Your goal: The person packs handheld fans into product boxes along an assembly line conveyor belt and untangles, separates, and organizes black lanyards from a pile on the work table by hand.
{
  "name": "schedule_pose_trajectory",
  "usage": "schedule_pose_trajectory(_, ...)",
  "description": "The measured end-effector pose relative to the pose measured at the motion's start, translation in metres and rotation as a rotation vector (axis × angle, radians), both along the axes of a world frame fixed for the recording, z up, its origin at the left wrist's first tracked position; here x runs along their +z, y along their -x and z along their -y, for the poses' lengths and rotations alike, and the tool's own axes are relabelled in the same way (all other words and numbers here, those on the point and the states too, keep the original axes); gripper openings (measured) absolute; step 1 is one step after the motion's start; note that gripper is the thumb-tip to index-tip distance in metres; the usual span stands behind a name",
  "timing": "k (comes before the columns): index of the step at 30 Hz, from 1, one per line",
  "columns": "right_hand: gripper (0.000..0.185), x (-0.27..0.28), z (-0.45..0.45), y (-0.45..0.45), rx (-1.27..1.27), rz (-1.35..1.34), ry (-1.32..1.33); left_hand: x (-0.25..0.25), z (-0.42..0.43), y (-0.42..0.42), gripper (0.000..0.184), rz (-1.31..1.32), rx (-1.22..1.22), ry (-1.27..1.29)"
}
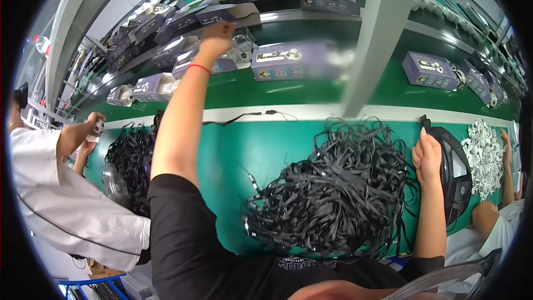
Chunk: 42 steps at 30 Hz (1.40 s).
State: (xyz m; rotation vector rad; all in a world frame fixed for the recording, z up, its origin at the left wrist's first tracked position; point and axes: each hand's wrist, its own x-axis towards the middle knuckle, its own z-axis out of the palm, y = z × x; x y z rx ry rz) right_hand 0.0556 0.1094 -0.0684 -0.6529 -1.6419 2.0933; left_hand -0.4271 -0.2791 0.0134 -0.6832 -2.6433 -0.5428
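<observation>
My left hand [218, 34], a red string round its wrist, is stretched out over the belt beside an open purple box and a clear plastic piece with a small soccer ball [244, 49]. Its fingers look curled; anything in them is hidden. On the green table my right hand [426, 156] is closed, thumb up, between the heap of black lanyards [344, 194] and a black bag [456, 172]. What it holds, if anything, cannot be made out. A single black lanyard [244, 115] lies along the table's far edge.
A purple printed box [288, 61] and another box [427, 70] stand on the green belt [311, 93]. A grey post [377, 39] rises ahead. Co-workers sit on both sides; the left person's hand [95, 122] is near a small soccer ball. White lanyards [482, 158] lie right.
</observation>
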Motion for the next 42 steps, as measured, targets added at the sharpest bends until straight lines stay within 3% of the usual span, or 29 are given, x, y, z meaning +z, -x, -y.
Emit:
schedule_pose_trajectory(4,0.042,-0.008,0.005,0.01,0.019,0.013,-0.016,-0.055,-0.033,0.029,0.045,0.007,-0.068,0.098)
schedule_pose_trajectory(5,0.042,-0.01,0.008,0.011,0.02,0.012,-0.021,-0.057,-0.039,0.024,0.045,0.017,-0.073,0.105)
schedule_pose_trajectory(8,0.042,-0.013,0.014,0.013,0.022,0.028,-0.039,-0.026,-0.046,-0.009,0.038,-0.026,-0.065,0.543)
schedule_pose_trajectory(9,0.042,-0.015,0.015,0.015,0.024,0.03,-0.053,-0.026,-0.045,-0.005,0.038,-0.027,-0.066,0.545)
schedule_pose_trajectory(12,0.042,-0.019,0.025,0.016,0.024,0.034,-0.054,-0.023,-0.041,0.021,0.028,0.351,-0.127,-0.336)
schedule_pose_trajectory(16,0.042,-0.019,0.031,0.018,0.027,0.048,-0.059,-0.064,-0.02,0.068,0.024,0.302,-0.39,-0.119)
schedule_pose_trajectory(25,0.043,-0.031,0.045,0.032,0.037,0.044,-0.071,-0.033,-0.002,0.037,0.022,0.32,-0.435,0.084)
schedule_pose_trajectory(32,0.044,-0.034,0.067,0.039,0.046,0.046,-0.109,-0.034,0.005,0.046,0.02,0.082,-0.232,0.183)
schedule_pose_trajectory(34,0.045,-0.03,0.078,0.041,0.045,0.063,-0.135,-0.035,0.003,0.055,0.021,0.085,-0.338,0.177)
schedule_pose_trajectory(37,0.046,-0.016,0.101,0.038,0.008,0.049,-0.142,-0.028,0.018,0.048,0.023,0.107,-0.532,0.147)
schedule_pose_trajectory(39,0.047,0.012,0.13,0.035,-0.001,0.026,-0.161,0.014,0.055,0.026,0.023,-0.201,-0.347,-0.02)
schedule_pose_trajectory(42,0.047,0.077,0.181,0.02,0.184,-0.105,0.088,0.039,0.117,-0.057,0.019,-0.046,-0.34,-0.105)
